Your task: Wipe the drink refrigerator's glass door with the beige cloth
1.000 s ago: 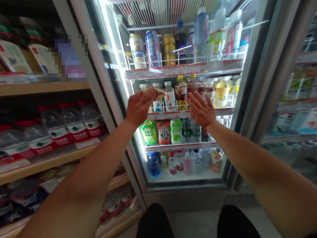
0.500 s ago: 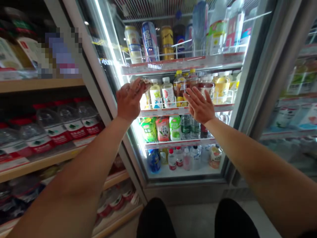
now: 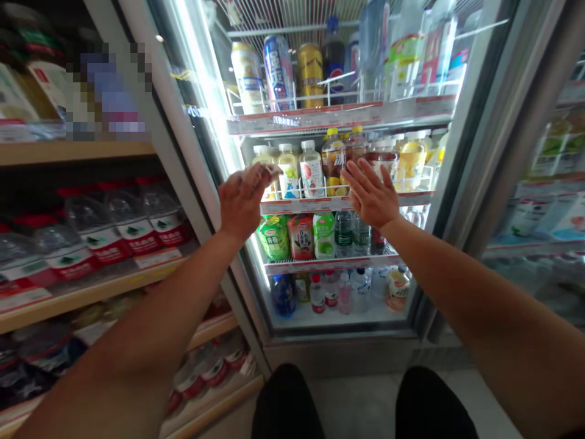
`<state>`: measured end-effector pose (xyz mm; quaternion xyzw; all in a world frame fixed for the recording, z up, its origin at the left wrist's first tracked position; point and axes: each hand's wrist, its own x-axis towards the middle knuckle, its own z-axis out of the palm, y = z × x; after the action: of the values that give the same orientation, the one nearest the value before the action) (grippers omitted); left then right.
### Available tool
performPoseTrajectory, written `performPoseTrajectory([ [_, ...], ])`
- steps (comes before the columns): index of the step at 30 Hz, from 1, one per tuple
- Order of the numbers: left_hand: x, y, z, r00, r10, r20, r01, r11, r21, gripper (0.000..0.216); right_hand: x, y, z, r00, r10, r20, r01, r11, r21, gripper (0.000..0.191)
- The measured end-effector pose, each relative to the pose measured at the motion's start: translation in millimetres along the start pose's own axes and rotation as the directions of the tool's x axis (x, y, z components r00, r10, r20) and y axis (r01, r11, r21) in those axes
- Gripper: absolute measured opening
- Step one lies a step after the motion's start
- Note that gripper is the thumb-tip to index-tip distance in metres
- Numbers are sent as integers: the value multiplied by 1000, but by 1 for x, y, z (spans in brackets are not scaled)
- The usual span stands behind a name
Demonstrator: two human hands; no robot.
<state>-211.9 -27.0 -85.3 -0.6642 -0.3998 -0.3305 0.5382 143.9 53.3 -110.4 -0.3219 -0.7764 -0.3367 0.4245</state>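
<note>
My left hand (image 3: 242, 201) is closed around a small crumpled cloth (image 3: 272, 171), whose pale and brownish edge shows beyond the fingers. It is raised in front of the glass door (image 3: 315, 341) of a lit drinks fridge, by its left side. My right hand (image 3: 372, 194) is open, palm forward and fingers stretched, before the same door; whether it touches the glass I cannot tell. Behind the hands, the middle shelf holds white-capped bottles (image 3: 312, 171) and yellow-capped tea bottles (image 3: 333, 153).
Tall cans (image 3: 311, 76) and large bottles fill the upper fridge shelf. Green and red drinks (image 3: 301, 239) stand lower down. On the left, wooden shelves (image 3: 91, 286) carry red-capped water bottles (image 3: 112, 213). Another fridge (image 3: 543, 201) is at the right. My knees (image 3: 287, 402) are below.
My left hand has moved slightly down with the cloth, uncovering more of a white-capped bottle behind it. The right hand stays open in nearly the same place.
</note>
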Motion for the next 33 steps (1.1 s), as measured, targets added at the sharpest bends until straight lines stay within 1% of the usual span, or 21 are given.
performPoseTrajectory([
  [2, -16, 12, -1, 987, 136, 81, -131, 990, -56, 54, 0, 1, 0, 1000, -8, 7, 8, 1000, -3, 58],
  [4, -17, 13, -4, 970, 205, 129, -195, 977, -88, 52, 0, 1, 1, 1000, -15, 7, 15, 1000, -5, 60],
  [6, -2, 5, -7, 986, 120, 115, -112, 991, -73, 51, -1, 2, 2, 1000, -18, 1, 18, 1000, -4, 61],
  [9, 28, -9, -9, 992, -125, 30, 126, 992, -13, 51, -3, 2, 4, 999, -15, -36, 15, 1000, -2, 62],
  [11, 33, -4, -9, 986, -164, -24, 165, 985, 48, 51, -4, 3, 6, 994, 28, -108, -29, 1000, -10, 64],
  [12, 28, 3, -8, 993, -111, -32, 113, 990, 78, 50, -4, 3, 7, 986, 65, -155, -68, 998, -14, 65],
  [14, 14, 20, -6, 992, 126, 15, -127, 987, 99, 46, -5, 4, 9, 959, 142, -246, -150, 989, -14, 67],
  [16, 3, 31, -5, 919, 387, 80, -391, 919, 50, 42, -5, 4, 10, 939, 176, -294, -189, 982, -13, 66],
  [17, 4, 32, -5, 893, 440, 90, -444, 895, 29, 42, -5, 4, 11, 937, 174, -303, -188, 982, -17, 65],
  [18, 9, 31, -4, 900, 427, 88, -430, 902, 18, 42, -5, 4, 11, 936, 167, -310, -183, 983, -22, 64],
  [19, 19, 27, -4, 933, 352, 75, -355, 935, 20, 42, -5, 4, 12, 936, 159, -315, -178, 984, -30, 63],
  [21, 46, 18, -1, 993, 118, 22, -119, 993, 26, 44, -5, 5, 13, 936, 146, -321, -171, 984, -51, 63],
  [23, 70, 17, 2, 997, -63, -48, 65, 997, 36, 47, -5, 5, 14, 933, 139, -332, -172, 982, -74, 64],
  [24, 78, 21, 4, 992, -105, -71, 108, 993, 42, 49, -5, 6, 14, 931, 132, -340, -171, 982, -85, 65],
  [25, 83, 28, 5, 992, -104, -76, 108, 993, 46, 50, -5, 6, 15, 930, 126, -347, -168, 981, -94, 66],
  [26, 84, 36, 6, 998, -45, -50, 48, 998, 40, 50, -5, 6, 15, 928, 122, -353, -166, 981, -99, 67],
  [27, 85, 44, 6, 998, 61, 5, -62, 998, 16, 51, -5, 6, 15, 927, 118, -356, -163, 981, -101, 68],
  [29, 88, 53, 5, 948, 285, 141, -278, 958, -73, 50, -4, 5, 15, 930, 118, -347, -160, 982, -97, 69],
  [30, 93, 52, 4, 922, 338, 187, -322, 940, -111, 49, -4, 5, 14, 933, 121, -338, -161, 983, -93, 70],
  [31, 99, 48, 3, 922, 327, 210, -307, 944, -122, 47, -4, 4, 13, 936, 126, -329, -164, 982, -89, 70],
  [33, 115, 36, 1, 975, 137, 173, -128, 990, -60, 45, -4, 3, 12, 939, 140, -315, -174, 981, -82, 70],
])
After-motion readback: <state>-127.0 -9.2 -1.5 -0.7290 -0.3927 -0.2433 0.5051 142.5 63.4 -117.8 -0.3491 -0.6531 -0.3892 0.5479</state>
